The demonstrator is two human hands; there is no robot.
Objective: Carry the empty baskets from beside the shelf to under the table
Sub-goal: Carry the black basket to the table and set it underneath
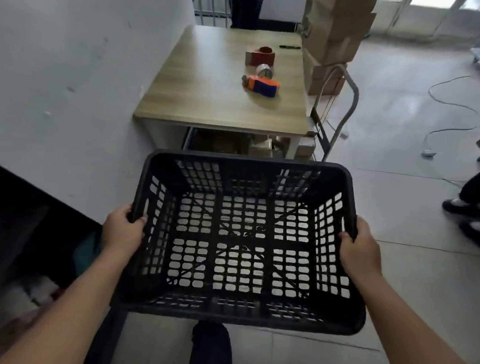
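I hold an empty black plastic basket (248, 165) with lattice walls and floor in front of me, above the floor. My left hand (123, 230) grips its left rim and my right hand (360, 248) grips its right rim. Straight ahead stands a wooden-topped table (205, 93) with white legs, set against the wall on the left. The basket's far edge is just short of the table's near edge. The space under the table (221, 143) is dim and holds boxes and another container.
On the table lie tape dispensers (262, 86) and a tape roll (264, 70). A hand trolley (339, 109) with stacked cardboard boxes (331, 31) stands at the table's right. A dark shelf (13, 235) is at lower left. Another person's feet (471, 217) and cables (451, 112) are on the right.
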